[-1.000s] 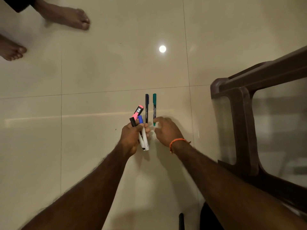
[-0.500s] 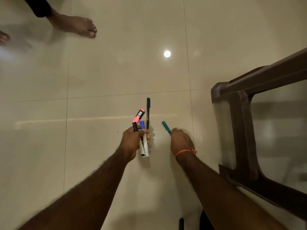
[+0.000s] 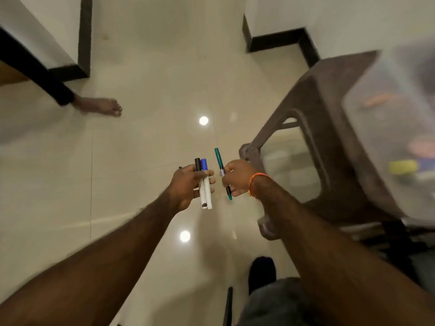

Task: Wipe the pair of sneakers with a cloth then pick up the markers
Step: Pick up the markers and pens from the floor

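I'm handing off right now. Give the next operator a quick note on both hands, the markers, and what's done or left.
Left hand: grips a bundle, with the black-capped marker and blue-capped marker showing.
Right hand: holds the green marker.
Both hands are raised off the tiled floor.
Done: no markers are visible on the floor.
Left: sneakers and cloth are out of view, so wiping is unconfirmed.

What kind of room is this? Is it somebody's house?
Probably a room in a home. The shiny tiled floor has dark skirting along white walls, a brown plastic stool stands on it, and someone's bare foot is nearby.
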